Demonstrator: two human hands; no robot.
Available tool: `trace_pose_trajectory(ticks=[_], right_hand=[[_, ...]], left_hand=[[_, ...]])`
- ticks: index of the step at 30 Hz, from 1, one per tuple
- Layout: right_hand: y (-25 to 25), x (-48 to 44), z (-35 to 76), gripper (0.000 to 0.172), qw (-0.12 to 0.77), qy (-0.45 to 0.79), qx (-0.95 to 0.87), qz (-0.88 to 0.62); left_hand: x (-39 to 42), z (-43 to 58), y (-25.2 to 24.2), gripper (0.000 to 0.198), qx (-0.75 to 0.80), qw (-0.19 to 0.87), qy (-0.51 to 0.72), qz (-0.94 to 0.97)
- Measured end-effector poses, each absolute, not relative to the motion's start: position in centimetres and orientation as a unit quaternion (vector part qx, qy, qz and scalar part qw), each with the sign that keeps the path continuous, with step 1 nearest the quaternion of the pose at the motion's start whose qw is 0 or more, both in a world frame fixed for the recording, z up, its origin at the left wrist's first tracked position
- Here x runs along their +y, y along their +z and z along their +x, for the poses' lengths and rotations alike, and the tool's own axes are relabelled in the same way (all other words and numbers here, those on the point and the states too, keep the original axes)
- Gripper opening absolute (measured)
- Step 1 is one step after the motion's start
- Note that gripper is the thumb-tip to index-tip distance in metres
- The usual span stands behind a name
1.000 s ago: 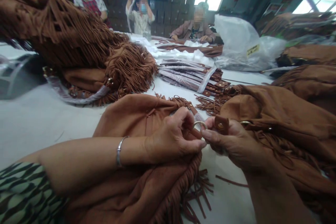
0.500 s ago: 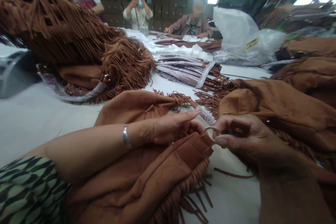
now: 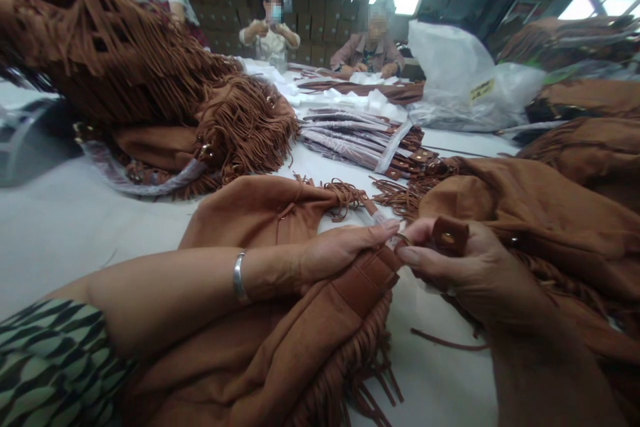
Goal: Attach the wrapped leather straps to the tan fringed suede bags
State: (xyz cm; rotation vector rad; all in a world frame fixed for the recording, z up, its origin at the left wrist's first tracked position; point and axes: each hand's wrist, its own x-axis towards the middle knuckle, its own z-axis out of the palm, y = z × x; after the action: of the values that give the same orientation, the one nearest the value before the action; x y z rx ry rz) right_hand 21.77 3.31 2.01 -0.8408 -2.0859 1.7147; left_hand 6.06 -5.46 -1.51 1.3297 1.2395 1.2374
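A brown suede handbag [image 3: 215,353] with fringe lies before me, its stitched leather end tab [image 3: 365,280] raised between my hands. At that tab, a brass-coloured ring [image 3: 401,239] shows between my fingertips. My left hand [image 3: 335,250] reaches across the bag, thumb stretched toward the ring and fingers closed at the bag's edge, partly hidden. My right hand [image 3: 465,267] pinches beside the ring and holds a leather strap end [image 3: 450,237] with a metal snap, standing up from its fingers. A plastic-wrapped part of a strap [image 3: 379,216] shows just behind my left thumb.
Fringed bags are heaped at left [image 3: 150,60], and more brown bags [image 3: 550,193] lie at right. A bundle of wrapped straps [image 3: 360,140] lies ahead near a clear plastic bag [image 3: 455,80]. Several people work across the white table [image 3: 125,227]. A loose brown strip [image 3: 447,341] lies at right.
My hands have drawn closer together at the ring. My right hand and the strap end have moved slightly left; my left thumb now sits lower. Across the table, a person's raised hands have come down.
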Motion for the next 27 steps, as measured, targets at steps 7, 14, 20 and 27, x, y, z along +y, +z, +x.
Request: trace_pose_trajectory(ticks=[7,14,20,27], right_hand=[[1.0,2.0,20.3,0.032,0.191,0.705,-0.623,-0.281],[1.2,2.3,21.3,0.028,0.194,0.62,-0.714,-0.261],[2.0,3.6,22.1,0.03,0.126,0.638,-0.708,-0.275],[1.3,2.8,20.8,0.038,0.144,0.647,-0.672,-0.329]], left_hand=[[-6.0,5.2,-0.2,0.034,0.367,0.588,0.618,0.371],[-6.4,5.8,-0.3,0.042,0.373,0.581,0.612,0.384],[-7.2,6.0,-0.4,0.046,0.49,0.435,0.418,0.63],[-7.9,6.6,1.0,0.031,0.625,0.226,0.281,0.693]])
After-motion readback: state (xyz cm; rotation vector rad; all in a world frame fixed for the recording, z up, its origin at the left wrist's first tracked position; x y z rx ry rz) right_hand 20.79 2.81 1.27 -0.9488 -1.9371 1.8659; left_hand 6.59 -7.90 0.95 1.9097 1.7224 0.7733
